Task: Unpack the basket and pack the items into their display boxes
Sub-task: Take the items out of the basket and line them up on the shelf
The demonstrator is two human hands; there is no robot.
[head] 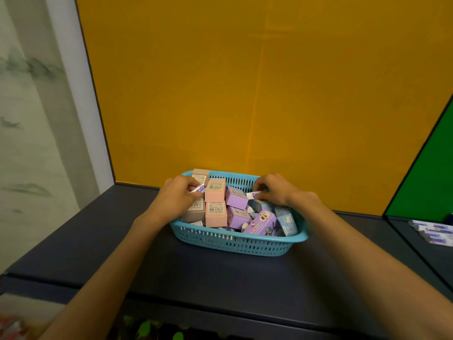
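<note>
On the dark counter (220, 271), against a yellow back panel (245, 82), a blue plastic basket (235, 241) sits packed with pink boxes (215, 204), purple boxes (236, 198) and a light-blue carton (288, 220). The left hand (175, 196) pinches a small white eraser (199, 188) over the basket's left side; the right hand (274, 190) pinches another white eraser (253, 194) (fingers curled round each). More packets (432, 231) lie far right.

I see my left hand (177, 192) and right hand (274, 190) each pinching a small white eraser over the blue basket (235, 241) of boxes.
</note>
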